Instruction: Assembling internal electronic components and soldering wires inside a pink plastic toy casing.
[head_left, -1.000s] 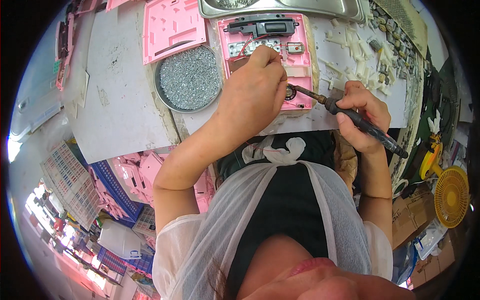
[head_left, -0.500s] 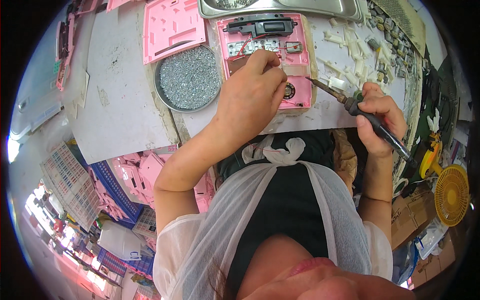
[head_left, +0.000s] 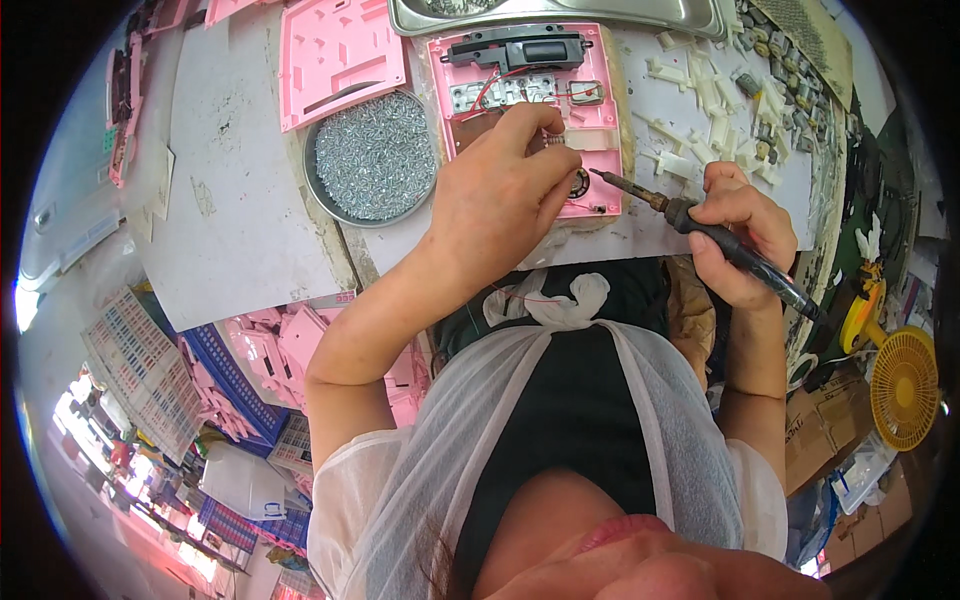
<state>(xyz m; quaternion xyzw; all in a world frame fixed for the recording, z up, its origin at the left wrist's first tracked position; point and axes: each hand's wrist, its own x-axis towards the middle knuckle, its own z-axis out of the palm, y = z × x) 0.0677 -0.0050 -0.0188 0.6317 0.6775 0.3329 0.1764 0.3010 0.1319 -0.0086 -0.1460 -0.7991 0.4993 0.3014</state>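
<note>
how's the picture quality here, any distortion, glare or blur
Head view: strong fisheye bending, the white board edges curve toward the black rim; blown-out glare at lower left; the soldering iron in the right hand and the pink housing are sharp; the face at the bottom is blurred.

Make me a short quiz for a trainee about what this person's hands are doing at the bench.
1. True or false: the right hand holds a soldering iron.
2. What fills the round tin left of the pink case? A) screws B) water C) beads
3. Fill in: the left hand rests on the pink ____.

Key: 1 true, in a closed grip, with its tip toward the case's lower right corner. 2 A, small silver screws. 3 case, fingertips on its open inside, near the wires.
</note>
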